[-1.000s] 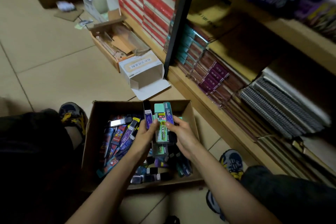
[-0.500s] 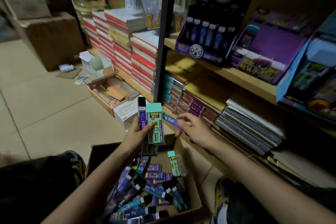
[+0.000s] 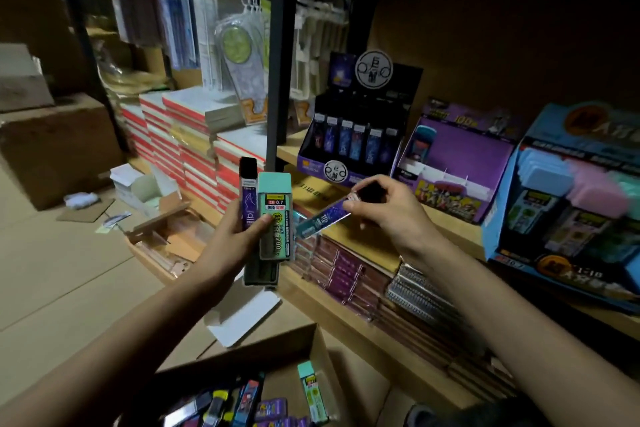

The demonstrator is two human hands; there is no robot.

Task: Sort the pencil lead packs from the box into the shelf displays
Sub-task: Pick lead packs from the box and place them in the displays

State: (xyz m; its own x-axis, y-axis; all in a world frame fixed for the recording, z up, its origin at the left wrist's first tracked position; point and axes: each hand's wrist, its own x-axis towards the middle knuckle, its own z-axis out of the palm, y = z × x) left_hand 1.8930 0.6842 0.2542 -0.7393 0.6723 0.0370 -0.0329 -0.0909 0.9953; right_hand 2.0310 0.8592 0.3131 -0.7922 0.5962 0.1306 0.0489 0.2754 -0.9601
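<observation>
**Packs held up before the shelf displays**

The wooden shelf point(image 3: 346, 315) is seen from 12 to 4 o'clock. On its upper board three displays are lined up: a blue display point(image 3: 502, 218) at 3 o'clock, a purple display point(image 3: 457, 152) just beside it, and a black display point(image 3: 367, 104) at 1 o'clock, in which a row of slim packs point(image 3: 353, 142) is stood upright.

The cardboard box point(image 3: 277, 354) is set on the floor at 6 o'clock. Loose lead packs point(image 3: 249, 406) are heaped in it, and one mint pack point(image 3: 313, 392) is leaned against its right wall.

The left grip point(image 3: 235, 239), just left of centre, is closed round a small bundle held upright: a mint-green pack point(image 3: 275, 218) pressed under the thumb, a purple black-capped pack point(image 3: 248, 198) at its 9 o'clock side, and a darker pack point(image 3: 261, 270) partly hidden behind.

The right grip point(image 3: 391, 208), just right of centre, is closed in a pinch on the black-capped end of a blue-purple pack point(image 3: 322, 222). This pack is slanted down towards 8 o'clock, in front of the shelf and below the black display. Its lower tip is brought just beside the mint-green pack; contact cannot be told.
</observation>
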